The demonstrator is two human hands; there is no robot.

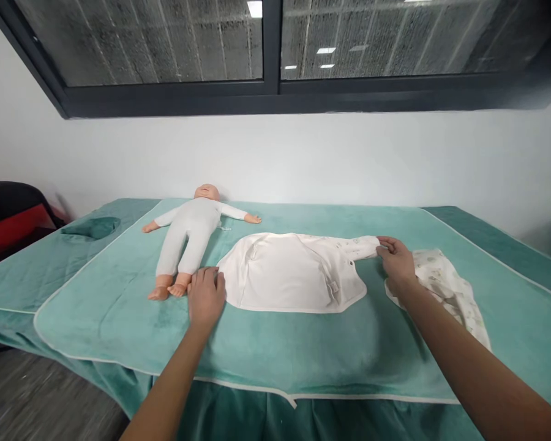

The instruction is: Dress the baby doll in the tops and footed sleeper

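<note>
A white baby shirt (287, 275) lies spread flat with its front opened out and its plain inner side showing. My right hand (397, 262) pinches the cuff of its sleeve, which is stretched out to the right. At the shirt's left edge my left hand (206, 298) rests with its fingers laid down flat; whether any cloth is under them is hidden. Close beside that hand are the feet of a baby doll (190, 228), which lies on its back in a white body suit with its arms spread.
A crumpled patterned baby garment (445, 285) lies partly behind my right forearm. All of this is on a bed with a green cover (303, 355), with a face hole (92, 228) at the left. A wall and window frame (270, 92) stand behind; a black and red chair (16, 220) is left.
</note>
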